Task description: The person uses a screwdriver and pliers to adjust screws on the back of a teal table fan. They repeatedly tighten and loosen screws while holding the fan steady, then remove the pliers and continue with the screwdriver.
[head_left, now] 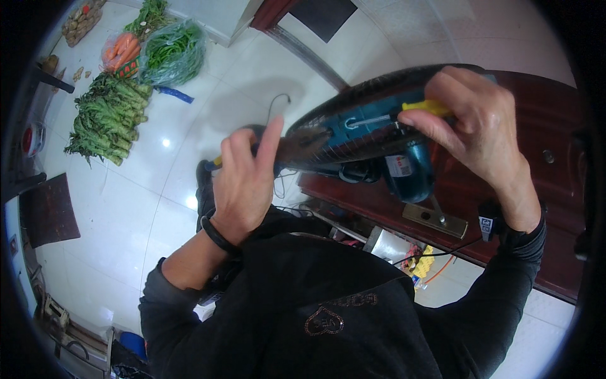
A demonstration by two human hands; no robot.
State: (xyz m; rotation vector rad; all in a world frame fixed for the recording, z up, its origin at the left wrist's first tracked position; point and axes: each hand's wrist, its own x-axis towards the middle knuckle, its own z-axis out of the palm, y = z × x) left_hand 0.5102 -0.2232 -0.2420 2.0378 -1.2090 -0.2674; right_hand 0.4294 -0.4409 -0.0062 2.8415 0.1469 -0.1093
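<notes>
A long teal and black appliance (407,174), shaped like a power tool with a rounded body underneath, is held up across in front of me. I cannot make out its exact kind. Around its near-left end my left hand (243,180) is closed, its index finger pointing up along the dark casing. A screwdriver (429,107) with a yellow and black handle is gripped in my right hand (476,126). Its metal shaft points left and reaches the teal surface; whether the tip sits in a screw is too small to tell.
Bundles of leafy green stems (113,117), bagged greens (173,54), bagged carrots (121,52) and a net sack (82,22) lie on the white tile floor. Beneath the appliance is a dark red door (530,189) with a metal handle plate (435,221). A dark mat (50,211) is at left.
</notes>
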